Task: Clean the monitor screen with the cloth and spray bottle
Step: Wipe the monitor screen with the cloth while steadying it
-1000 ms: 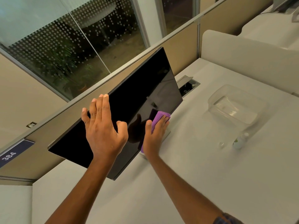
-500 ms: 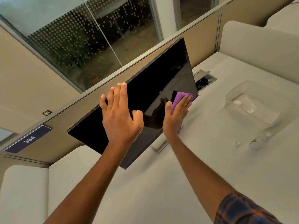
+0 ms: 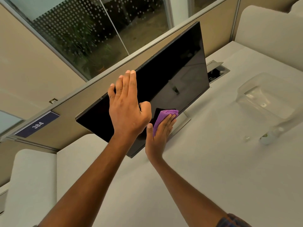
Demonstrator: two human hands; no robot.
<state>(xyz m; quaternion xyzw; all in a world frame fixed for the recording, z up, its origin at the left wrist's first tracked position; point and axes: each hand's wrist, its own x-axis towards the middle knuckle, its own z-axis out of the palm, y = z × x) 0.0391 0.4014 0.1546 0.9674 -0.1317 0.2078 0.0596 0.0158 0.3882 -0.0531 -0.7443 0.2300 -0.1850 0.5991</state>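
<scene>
A black monitor (image 3: 177,66) stands on the white desk, its dark screen facing me. My left hand (image 3: 126,107) lies flat on the screen near its top edge, fingers together and pointing up. My right hand (image 3: 160,133) presses a folded purple cloth (image 3: 164,117) against the lower part of the screen, close to the bottom edge. A small clear spray bottle (image 3: 266,137) lies on the desk far to the right, apart from both hands.
A clear plastic container (image 3: 262,99) sits on the white desk (image 3: 213,169) at the right. An open cable hatch (image 3: 216,72) lies behind the monitor. A beige partition with a "384" sign (image 3: 37,124) and a glass window rise behind.
My right hand has slid the cloth from the screen's lower right part down and left toward the bottom edge. My left hand stays flat on the screen. The camera view has shifted.
</scene>
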